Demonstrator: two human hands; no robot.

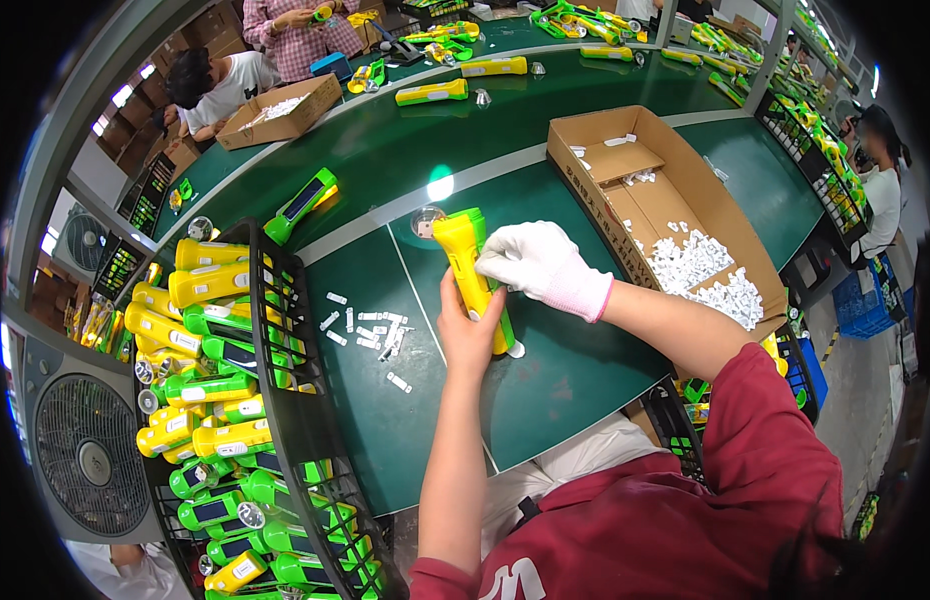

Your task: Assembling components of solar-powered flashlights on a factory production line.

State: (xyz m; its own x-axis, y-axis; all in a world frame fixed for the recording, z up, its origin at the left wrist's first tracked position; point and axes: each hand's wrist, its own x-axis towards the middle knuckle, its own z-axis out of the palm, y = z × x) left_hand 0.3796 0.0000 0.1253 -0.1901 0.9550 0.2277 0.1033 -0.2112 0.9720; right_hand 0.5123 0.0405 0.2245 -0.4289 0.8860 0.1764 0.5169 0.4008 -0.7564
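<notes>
We are gripping the yellow-and-green flashlight (472,277) in our bare left hand (467,335), over the green bench (545,390). Our gloved right hand (538,262) is pinching closed at its side, seemingly fitting a small white part. Loose white parts (365,330) are lying left of the flashlight. Next we judge a firm press home is needed.

The hands hide part of the yellow-green flashlight (472,275), and the black wire basket (295,420) runs off the bottom edge.
</notes>
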